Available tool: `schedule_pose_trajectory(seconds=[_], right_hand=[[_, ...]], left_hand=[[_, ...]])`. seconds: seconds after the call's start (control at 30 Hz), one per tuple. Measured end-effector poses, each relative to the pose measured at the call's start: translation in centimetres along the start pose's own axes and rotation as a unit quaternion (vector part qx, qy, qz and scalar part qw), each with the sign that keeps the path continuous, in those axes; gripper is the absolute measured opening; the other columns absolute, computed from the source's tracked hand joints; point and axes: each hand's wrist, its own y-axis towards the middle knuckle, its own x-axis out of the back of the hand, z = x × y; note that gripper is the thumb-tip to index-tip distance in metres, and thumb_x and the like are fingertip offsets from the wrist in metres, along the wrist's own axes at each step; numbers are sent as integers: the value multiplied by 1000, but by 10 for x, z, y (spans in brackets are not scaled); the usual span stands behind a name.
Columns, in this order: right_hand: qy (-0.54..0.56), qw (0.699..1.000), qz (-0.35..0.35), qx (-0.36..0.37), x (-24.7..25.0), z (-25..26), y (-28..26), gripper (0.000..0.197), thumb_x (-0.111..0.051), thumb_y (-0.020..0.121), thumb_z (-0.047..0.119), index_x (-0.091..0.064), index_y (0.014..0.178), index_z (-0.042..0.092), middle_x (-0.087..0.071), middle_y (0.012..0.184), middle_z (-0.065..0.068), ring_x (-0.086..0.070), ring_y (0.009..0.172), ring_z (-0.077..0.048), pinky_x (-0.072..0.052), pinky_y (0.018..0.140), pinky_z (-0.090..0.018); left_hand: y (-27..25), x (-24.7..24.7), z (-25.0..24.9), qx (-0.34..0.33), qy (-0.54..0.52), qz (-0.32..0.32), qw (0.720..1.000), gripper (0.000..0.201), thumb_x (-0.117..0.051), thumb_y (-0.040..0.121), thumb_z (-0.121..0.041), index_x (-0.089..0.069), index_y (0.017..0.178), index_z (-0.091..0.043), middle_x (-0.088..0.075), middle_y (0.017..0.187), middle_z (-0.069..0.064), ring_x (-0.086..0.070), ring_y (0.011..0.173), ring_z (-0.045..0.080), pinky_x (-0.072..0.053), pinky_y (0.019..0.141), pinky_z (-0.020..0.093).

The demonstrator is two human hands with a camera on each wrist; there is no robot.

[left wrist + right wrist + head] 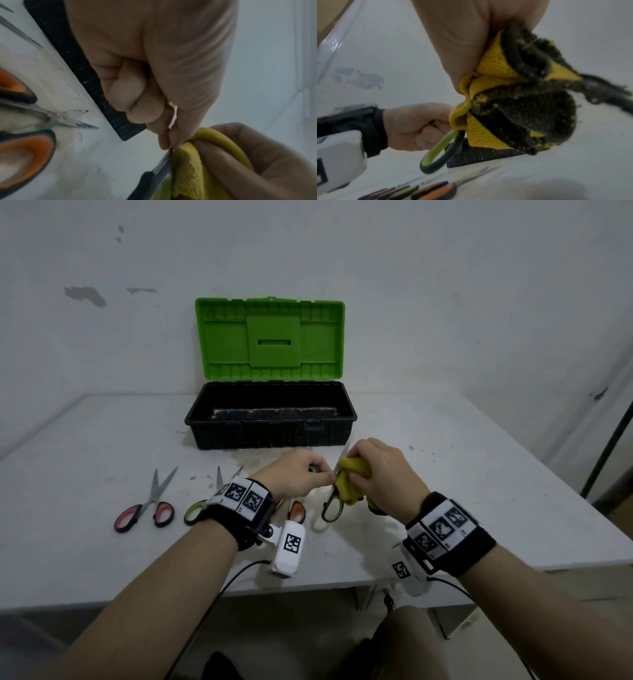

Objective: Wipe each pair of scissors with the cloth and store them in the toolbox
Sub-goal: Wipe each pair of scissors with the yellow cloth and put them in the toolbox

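My left hand (322, 475) grips the upper handle of a green-handled pair of scissors (333, 506) held above the table; its free handle loop (436, 151) hangs below. My right hand (376, 470) clutches a yellow cloth (352, 477) bunched around the blades, and only the blade tip (346, 450) pokes out toward the toolbox. The cloth (488, 65) has a dark, dirty underside. The toolbox (270, 422) stands open behind my hands, black base and green lid (270, 337) upright. Red-handled scissors (147, 508) lie open at the left.
A second green-handled pair (195, 510) lies half hidden behind my left wrist. An orange-handled pair (297, 510) lies under my left hand, blades parted (75, 119). The table's front edge (308, 587) is near my forearms; a wall backs the toolbox.
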Motion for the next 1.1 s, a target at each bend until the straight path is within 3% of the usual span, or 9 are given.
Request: schedule_pose_trajectory(seconds=[0.1,0.23,0.33,0.4,0.5,0.63,0.73,0.9,1.1], right_hand=[[-1,1000,5,22,-4,-1,-4,17,-66,84,18,-65,100,18,-59,99,2,-57,85,-18,-50,75,-31],[-54,996,27,65,-9,2,-9,14,-62,89,26,-68,101,21,-58,99,4,-59,82,-19,-48,63,-30],[-64,996,29,52,-8,1,-6,16,-59,91,29,-68,103,22,-58,102,4,-60,85,-19,-52,68,-35],[-39,999,9,29,-7,-2,-3,16,-61,90,30,-69,101,22,-60,100,3,-60,86,-21,-52,70,-38],[-23,999,-37,-30,-3,-8,3,15,-60,91,32,-69,97,21,-60,96,2,-59,83,-21,-51,71,-37],[5,988,-111,-104,11,-17,13,11,-58,90,26,-64,97,20,-61,92,2,-57,84,-20,-50,74,-35],[40,982,-161,-86,15,-16,8,11,-64,86,20,-60,97,20,-62,88,3,-57,80,-19,-49,72,-31],[21,997,-79,-3,2,-5,-10,16,-68,84,19,-68,99,20,-62,95,3,-60,82,-19,-51,74,-34],[-13,999,-28,-15,-7,-5,-8,15,-63,89,29,-69,102,25,-60,98,6,-60,85,-19,-52,71,-39]], left_hand=[[2,0,4,-18,-4,6,1000,20,-68,91,-36,-74,85,-17,-70,87,11,-59,75,17,-50,71,34],[3,-1,6,-54,13,17,998,17,-69,91,-30,-76,86,-16,-62,70,-5,-51,60,2,-42,60,15],[3,-3,7,-71,19,24,997,17,-69,91,-27,-73,77,-19,-54,61,-10,-44,53,1,-36,54,14],[3,-3,9,-74,19,25,997,18,-69,91,-28,-71,74,-23,-52,59,-13,-43,54,1,-36,55,16],[4,-1,11,-64,25,34,997,17,-69,91,-35,-76,85,-21,-59,67,-13,-48,58,-1,-38,59,13],[0,-3,12,-40,-16,48,998,20,-68,91,-37,-77,89,-19,-59,66,-10,-48,57,3,-40,58,18],[-1,-5,10,-9,-66,42,997,23,-66,93,-34,-76,89,-14,-53,61,-9,-43,51,7,-36,50,20],[1,-5,11,15,-142,50,988,22,-65,95,-26,-74,91,-5,-48,60,-3,-34,48,14,-25,45,26],[-1,-6,5,-23,-36,48,998,24,-65,95,-29,-76,96,-9,-54,59,-13,-49,48,-4,-37,51,11]])
